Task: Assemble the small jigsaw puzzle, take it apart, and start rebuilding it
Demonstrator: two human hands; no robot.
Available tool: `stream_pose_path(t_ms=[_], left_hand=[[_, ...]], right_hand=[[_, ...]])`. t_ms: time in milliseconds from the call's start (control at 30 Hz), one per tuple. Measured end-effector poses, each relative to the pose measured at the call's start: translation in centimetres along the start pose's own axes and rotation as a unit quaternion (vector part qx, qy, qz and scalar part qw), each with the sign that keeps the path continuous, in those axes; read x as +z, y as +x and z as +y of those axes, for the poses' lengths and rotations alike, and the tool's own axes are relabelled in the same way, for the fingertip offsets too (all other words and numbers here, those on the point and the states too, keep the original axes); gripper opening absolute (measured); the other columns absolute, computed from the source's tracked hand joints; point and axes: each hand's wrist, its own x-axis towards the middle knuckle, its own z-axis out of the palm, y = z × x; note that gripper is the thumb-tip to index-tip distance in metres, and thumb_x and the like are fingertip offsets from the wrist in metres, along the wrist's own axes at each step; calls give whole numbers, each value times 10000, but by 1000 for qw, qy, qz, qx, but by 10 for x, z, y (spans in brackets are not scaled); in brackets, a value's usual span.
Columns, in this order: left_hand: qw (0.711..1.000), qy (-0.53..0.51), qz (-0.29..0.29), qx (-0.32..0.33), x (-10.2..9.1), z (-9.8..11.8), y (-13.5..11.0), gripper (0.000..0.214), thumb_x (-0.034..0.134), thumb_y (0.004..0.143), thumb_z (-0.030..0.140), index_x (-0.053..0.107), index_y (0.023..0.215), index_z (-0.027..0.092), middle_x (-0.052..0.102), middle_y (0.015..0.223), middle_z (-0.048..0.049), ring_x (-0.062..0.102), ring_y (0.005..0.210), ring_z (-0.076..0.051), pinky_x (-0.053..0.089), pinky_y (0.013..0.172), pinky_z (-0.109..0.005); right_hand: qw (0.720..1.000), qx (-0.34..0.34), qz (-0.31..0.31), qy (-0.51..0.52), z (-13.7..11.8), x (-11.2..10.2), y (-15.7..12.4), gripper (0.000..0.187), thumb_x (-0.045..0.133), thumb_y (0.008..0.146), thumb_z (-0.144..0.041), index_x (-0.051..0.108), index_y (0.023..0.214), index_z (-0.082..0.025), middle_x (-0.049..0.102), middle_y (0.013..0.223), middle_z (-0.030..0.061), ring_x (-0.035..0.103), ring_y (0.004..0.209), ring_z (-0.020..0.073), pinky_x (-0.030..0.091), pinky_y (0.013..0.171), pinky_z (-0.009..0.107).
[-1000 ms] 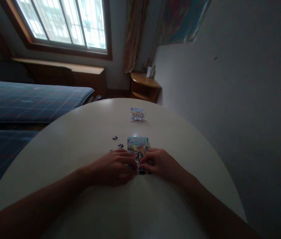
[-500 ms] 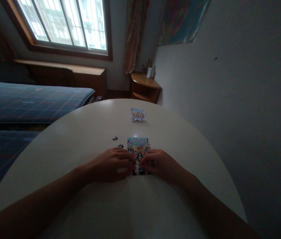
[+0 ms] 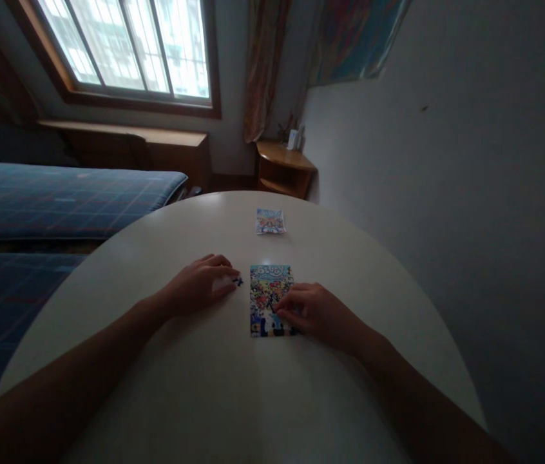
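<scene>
A colourful jigsaw puzzle [image 3: 263,293], a rectangle with a blue top and crowded small figures, lies flat on the white table [image 3: 214,380]. Left of it, the fingertips and thumb of my left hand [image 3: 201,283] are apart, around a small dark loose jigsaw piece [image 3: 238,281]. Whether they touch it I cannot tell. My right hand [image 3: 318,314] rests at the puzzle's right side, thumb and fingers pinched together over its lower half. Anything between those fingertips is too small or hidden to make out. The other loose piece is hidden, apparently by my left hand.
A small printed packet or card [image 3: 270,222] lies farther back on the round table. Beyond the table's left edge is a bed with a blue plaid cover [image 3: 60,193]. A wooden corner stand [image 3: 286,154] stands behind, and a wall [image 3: 422,193] runs along the right.
My left hand has left the puzzle and moved left and away from me to the loose pieces, its fingers parting. My right hand stays on the puzzle, whose lower part is now uncovered.
</scene>
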Motion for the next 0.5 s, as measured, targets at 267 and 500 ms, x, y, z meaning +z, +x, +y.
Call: stream_pose_path(t_ms=[267, 500], left_hand=[[999, -32, -33, -20, 3, -4, 5, 224, 522, 930, 363, 699, 988, 239, 659, 1104, -66, 593, 1041, -232, 448, 967, -398], [992, 16, -69, -105, -26, 1, -10, 238, 558, 884, 413, 678, 959, 222, 680, 916, -60, 634, 801, -213, 469, 685, -301]], right_hand=[[1000, 2, 0, 0, 0, 0, 0, 77, 656, 879, -221, 732, 886, -208, 713, 866, 22, 635, 765, 126, 452, 709, 238], [1000, 13, -4, -9, 0, -3, 0, 101, 643, 897, -248, 732, 879, -203, 709, 849, 22, 623, 744, 122, 444, 699, 243]])
